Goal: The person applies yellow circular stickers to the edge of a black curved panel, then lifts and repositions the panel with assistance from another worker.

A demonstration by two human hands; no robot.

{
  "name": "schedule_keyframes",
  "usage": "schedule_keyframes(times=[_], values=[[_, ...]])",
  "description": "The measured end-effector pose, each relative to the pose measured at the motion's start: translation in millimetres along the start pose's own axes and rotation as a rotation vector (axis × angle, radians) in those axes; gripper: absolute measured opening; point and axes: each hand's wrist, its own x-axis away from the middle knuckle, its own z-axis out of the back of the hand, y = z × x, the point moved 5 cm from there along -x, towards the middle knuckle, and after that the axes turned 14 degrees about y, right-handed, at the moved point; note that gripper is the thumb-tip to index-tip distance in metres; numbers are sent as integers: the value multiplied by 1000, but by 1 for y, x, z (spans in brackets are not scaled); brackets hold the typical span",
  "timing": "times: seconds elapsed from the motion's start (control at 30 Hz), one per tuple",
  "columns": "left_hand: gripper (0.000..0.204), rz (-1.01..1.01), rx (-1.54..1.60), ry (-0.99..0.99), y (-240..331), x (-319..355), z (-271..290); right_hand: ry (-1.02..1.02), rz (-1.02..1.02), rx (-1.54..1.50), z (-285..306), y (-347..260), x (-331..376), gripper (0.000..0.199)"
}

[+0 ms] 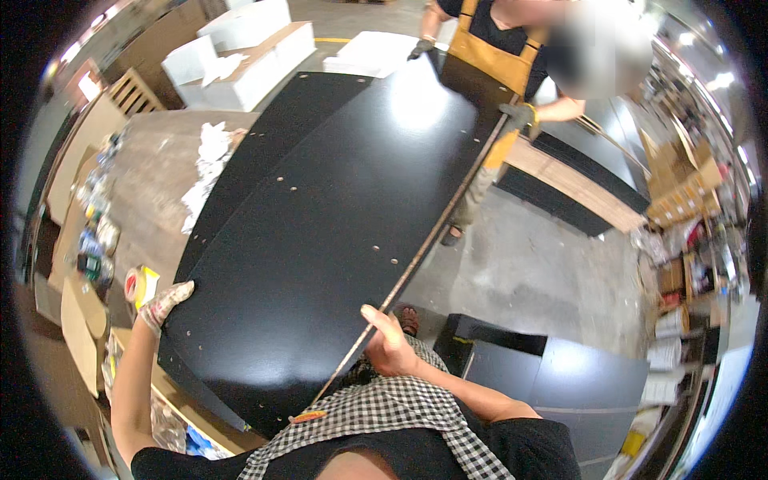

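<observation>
A large, glossy black panel (320,216) with small round holes or fittings spans the middle of the head view, over another black panel showing along its left side. My left hand (166,306), in a pale patterned glove, grips the near left edge. My right hand (390,346), bare, holds the right edge with the thumb on top; its fingers underneath are partly hidden. At the far end a co-worker in an ochre apron has one dark-gloved hand (518,117) on the right corner and another gloved hand (421,50) at the far edge.
A roll of tape (142,286) sits beside my left hand. White foam blocks (264,60) and a white stack (376,53) stand far off. Stacked black boards (560,188) lie right of the co-worker; more dark panels (560,376) are at my near right. Cartons (680,180) line the right side.
</observation>
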Motion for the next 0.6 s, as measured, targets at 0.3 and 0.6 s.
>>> schedule_keyframes(times=[0.3,0.6], values=[[56,-11,101,-128,55,11,-53,222,158,-46,20,-10,29,74],[65,-118,1,-114,90,11,-80,296,238,-85,37,-27,53,81]])
